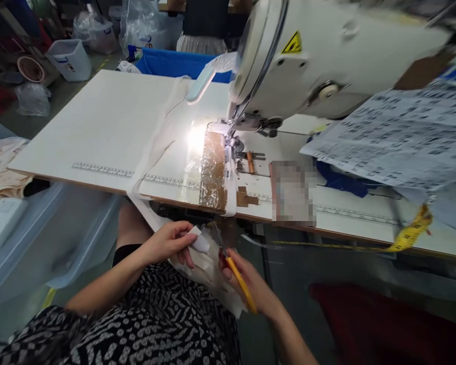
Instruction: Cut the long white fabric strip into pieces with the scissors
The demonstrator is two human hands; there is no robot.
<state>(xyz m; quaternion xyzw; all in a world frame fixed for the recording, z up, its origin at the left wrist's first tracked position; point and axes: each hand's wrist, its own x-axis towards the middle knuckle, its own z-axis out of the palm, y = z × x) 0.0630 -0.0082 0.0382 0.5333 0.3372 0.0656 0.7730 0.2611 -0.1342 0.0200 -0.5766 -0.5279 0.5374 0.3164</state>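
My left hand [175, 243] pinches the edge of a pale fabric piece [203, 261] above my lap, with a small white end showing at the fingertips. Thread snips or small scissors with yellow handles [241, 284] are in my right hand [247, 279], their blades pointing up beside the cloth. Whether the blades touch the cloth I cannot tell. The fabric hangs down over the patterned clothing on my lap. A white strip [146, 205] runs from the table edge down towards my left hand.
A sewing machine [307, 56] with a lit needle area stands on the white table [79, 121]. Printed paper [399, 137] lies at right, and a yellow tape measure [410, 233] hangs along the front edge. Plastic bins [68, 60] stand left, and a person sits behind a blue bin [171, 62].
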